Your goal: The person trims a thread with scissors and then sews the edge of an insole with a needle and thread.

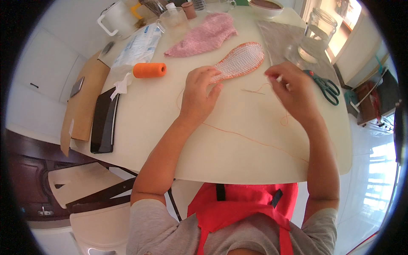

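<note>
A white stitched shoe insole (pixel 244 59) with an orange-sewn edge lies before me. Its narrow end is inside my left hand (pixel 200 89), whose fingers lie over it and whose thumb is at its near side. To the right, my right hand (pixel 291 87) is raised a little and blurred, its fingers curled. Small white pieces (pixel 279 78) show between those fingers; what they are is unclear. A needle (pixel 253 91) lies on the table between my hands, beside loose orange thread (pixel 242 133) that crosses the tabletop below my left wrist.
Orange thread spool (pixel 149 70), pink cloth (pixel 204 35) and plastic packet (pixel 140 43) lie at left and back. Green-handled scissors (pixel 325 87) and a glass jar (pixel 317 35) stand right, near a grey cloth (pixel 280 40). A black tablet-like case (pixel 103 121) and cardboard box (pixel 84 98) line the left edge.
</note>
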A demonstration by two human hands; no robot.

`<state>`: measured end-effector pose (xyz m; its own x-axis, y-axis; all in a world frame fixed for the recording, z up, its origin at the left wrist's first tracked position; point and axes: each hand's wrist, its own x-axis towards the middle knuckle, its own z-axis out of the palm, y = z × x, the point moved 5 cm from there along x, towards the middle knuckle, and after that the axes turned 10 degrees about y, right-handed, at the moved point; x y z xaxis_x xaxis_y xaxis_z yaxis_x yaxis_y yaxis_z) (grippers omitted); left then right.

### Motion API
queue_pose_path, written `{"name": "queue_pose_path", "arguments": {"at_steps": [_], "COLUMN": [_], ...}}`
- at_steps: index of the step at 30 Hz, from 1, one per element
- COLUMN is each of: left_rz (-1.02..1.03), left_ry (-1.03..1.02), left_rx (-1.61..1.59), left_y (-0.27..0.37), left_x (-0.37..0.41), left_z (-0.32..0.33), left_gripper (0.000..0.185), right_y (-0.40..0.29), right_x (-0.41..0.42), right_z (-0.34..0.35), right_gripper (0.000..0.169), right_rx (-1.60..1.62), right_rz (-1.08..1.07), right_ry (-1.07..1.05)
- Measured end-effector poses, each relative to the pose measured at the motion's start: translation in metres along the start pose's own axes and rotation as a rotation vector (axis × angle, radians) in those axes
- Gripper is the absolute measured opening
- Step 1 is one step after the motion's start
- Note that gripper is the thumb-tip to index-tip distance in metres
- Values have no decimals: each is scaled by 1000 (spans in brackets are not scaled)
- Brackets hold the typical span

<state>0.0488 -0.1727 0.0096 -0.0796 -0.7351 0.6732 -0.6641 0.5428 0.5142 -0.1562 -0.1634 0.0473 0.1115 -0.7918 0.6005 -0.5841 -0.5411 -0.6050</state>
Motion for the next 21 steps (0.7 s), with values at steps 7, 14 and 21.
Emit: {"name": "queue_pose_path", "arguments": {"at_steps": [7, 14, 21], "left_rz": [32, 37, 9], "left_ry": [119, 72, 45], "left_rx": [-9, 57, 140], "left_y": [-2, -12, -54], "left_x": [14, 11, 29], "left_z": [-2, -2, 3], "left_gripper": [19, 17, 17], "right_y": [-112, -98, -51], "right_x": [-27, -28, -11], "right_z": [-101, -107, -61], "right_gripper": [14, 9, 11], "right_rx": [722, 836, 821], "right_rz": [-282, -560, -118], "right_ry": [437, -527, 99]}}
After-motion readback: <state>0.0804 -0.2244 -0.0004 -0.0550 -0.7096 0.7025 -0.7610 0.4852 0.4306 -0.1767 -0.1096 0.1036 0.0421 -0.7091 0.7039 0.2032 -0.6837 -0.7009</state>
